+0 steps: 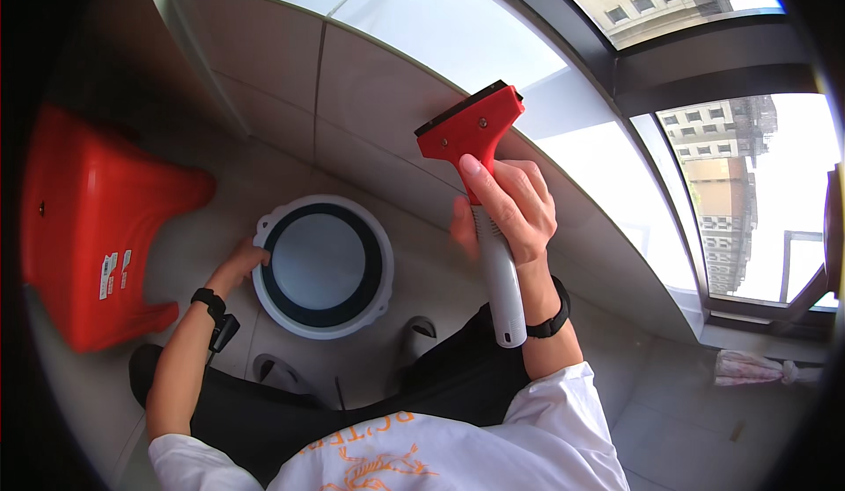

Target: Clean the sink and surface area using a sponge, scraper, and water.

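Observation:
My right hand (518, 207) is closed around a scraper (465, 131) where its red head meets the grey plastic handle. The scraper's dark blade edge points up and to the left, near the tiled wall below the window sill. Low on the left, my left hand (243, 263) grips the rim of a round white basin (323, 330) with a dark inner band. Its fingers curl over the rim, and the thumb side is partly hidden. The basin's pale bottom shows no distinct object inside.
A red plastic stool (99, 227) lies at the left. A white sill (455, 28) runs under dark-framed windows (700, 61). Beige wall tiles (264, 48) stand ahead. A wrapped, pinkish-white item (752, 367) is at the lower right. My slippered feet (419, 336) are below the basin.

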Demonstrator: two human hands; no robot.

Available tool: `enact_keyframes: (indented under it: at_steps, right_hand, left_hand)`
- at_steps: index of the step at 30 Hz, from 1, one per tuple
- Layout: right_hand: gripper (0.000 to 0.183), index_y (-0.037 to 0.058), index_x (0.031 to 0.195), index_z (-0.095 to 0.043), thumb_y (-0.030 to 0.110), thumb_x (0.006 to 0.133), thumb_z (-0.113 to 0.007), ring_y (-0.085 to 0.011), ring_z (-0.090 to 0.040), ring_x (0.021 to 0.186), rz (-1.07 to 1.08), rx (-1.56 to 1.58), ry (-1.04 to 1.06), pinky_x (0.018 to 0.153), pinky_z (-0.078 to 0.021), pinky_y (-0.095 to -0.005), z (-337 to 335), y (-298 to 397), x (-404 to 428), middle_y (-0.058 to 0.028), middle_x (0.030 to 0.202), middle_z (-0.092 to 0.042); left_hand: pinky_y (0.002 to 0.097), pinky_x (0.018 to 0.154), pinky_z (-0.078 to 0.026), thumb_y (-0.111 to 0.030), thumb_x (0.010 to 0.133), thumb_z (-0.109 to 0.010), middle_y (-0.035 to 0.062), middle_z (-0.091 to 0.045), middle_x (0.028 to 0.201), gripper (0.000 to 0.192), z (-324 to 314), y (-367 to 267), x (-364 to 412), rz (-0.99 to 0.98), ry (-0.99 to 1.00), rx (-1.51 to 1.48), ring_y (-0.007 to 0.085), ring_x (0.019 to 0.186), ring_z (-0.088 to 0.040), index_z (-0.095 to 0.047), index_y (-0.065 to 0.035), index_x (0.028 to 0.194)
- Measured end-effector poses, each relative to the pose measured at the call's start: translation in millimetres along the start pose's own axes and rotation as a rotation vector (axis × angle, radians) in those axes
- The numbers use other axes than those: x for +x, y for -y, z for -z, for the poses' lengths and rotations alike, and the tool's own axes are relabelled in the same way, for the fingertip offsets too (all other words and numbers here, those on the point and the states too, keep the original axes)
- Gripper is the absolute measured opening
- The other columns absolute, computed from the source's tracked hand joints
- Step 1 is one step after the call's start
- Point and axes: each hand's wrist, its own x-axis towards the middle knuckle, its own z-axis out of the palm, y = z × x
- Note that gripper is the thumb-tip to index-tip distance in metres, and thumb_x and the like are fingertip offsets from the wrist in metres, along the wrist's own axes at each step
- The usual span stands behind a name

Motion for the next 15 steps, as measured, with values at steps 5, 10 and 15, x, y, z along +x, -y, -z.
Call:
enact_keyframes:
  at_steps: [5, 10, 15]
  right_hand:
    - [0.057, 0.0076, 0.115, -0.068, -0.007, 0.06, -0.071, -0.0199, -0.057, 0.07, -0.014, -0.045, -0.025, 0.063, -0.0519, -0.0284, -2, -1, 2, -0.0084, 0.089, -0.066]
    - [0.057, 0.0128, 0.114, -0.069, -0.003, 0.059, -0.076, -0.0197, -0.059, 0.072, -0.003, -0.085, -0.02, 0.064, -0.0532, -0.0281, -6, -5, 2, -0.0078, 0.091, -0.067]
    - [0.054, 0.0154, 0.111, -0.07, 0.002, 0.059, -0.079, -0.0198, -0.06, 0.074, 0.021, -0.119, -0.011, 0.064, -0.0539, -0.0286, -10, -8, 6, -0.007, 0.092, -0.067]
  left_hand:
    - [0.0353, 0.055, -0.052, -0.004, 0.067, -0.058, 0.0164, -0.064, 0.089, 0.044, 2, 7, -12, -0.018, 0.008, -0.037, 0.0273, 0.076, -0.066, -0.058, 0.0065, 0.11]
    - [0.0332, 0.05, -0.047, -0.004, 0.067, -0.058, 0.0139, -0.062, 0.084, 0.04, 4, 8, -5, -0.011, -0.042, 0.017, 0.0246, 0.07, -0.063, -0.059, 0.0052, 0.106]
    - [0.0309, 0.049, -0.044, -0.006, 0.068, -0.059, 0.0112, -0.061, 0.082, 0.041, 7, 21, -2, -0.005, -0.048, -0.044, 0.0215, 0.065, -0.059, -0.06, 0.0027, 0.107]
